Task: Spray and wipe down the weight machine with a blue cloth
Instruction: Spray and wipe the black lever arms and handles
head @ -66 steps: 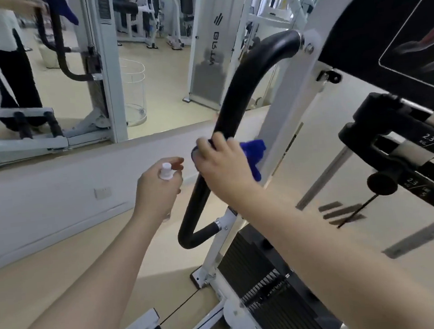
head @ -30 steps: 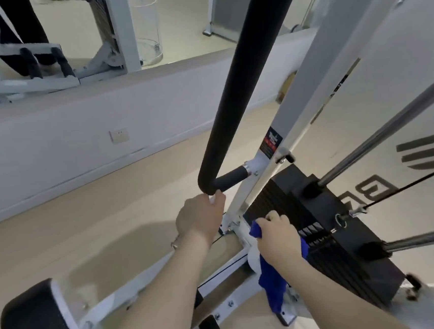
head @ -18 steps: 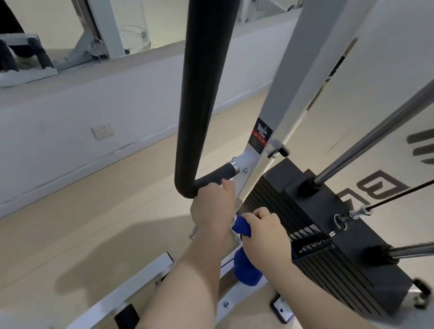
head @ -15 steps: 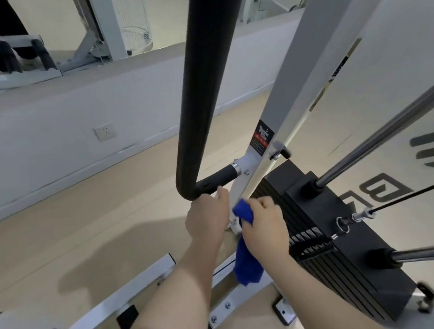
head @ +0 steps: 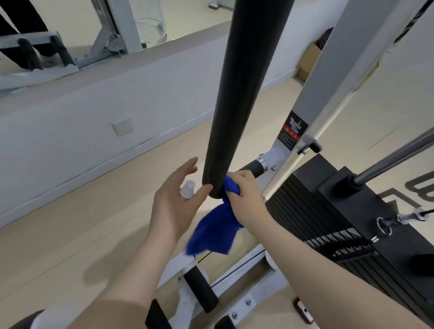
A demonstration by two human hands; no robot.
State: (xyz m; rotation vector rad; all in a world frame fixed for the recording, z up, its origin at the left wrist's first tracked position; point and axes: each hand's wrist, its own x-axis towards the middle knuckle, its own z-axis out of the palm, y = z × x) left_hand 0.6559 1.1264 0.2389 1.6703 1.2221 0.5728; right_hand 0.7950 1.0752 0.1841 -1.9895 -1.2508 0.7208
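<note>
right hand [head: 243, 196] presses blue cloth [head: 214, 231] on the bottom bend of the black padded bar [head: 250, 81].
right fingers curled tight round the cloth, its tail hanging loose below; left hand [head: 173, 203] just beside, fingers mostly straight, thumb pinning a white spray bottle [head: 188, 189] (body hidden).

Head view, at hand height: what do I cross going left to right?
Left hand holding the spray bottle → lower end of the black padded bar → right hand gripping the blue cloth → weight stack.
</note>
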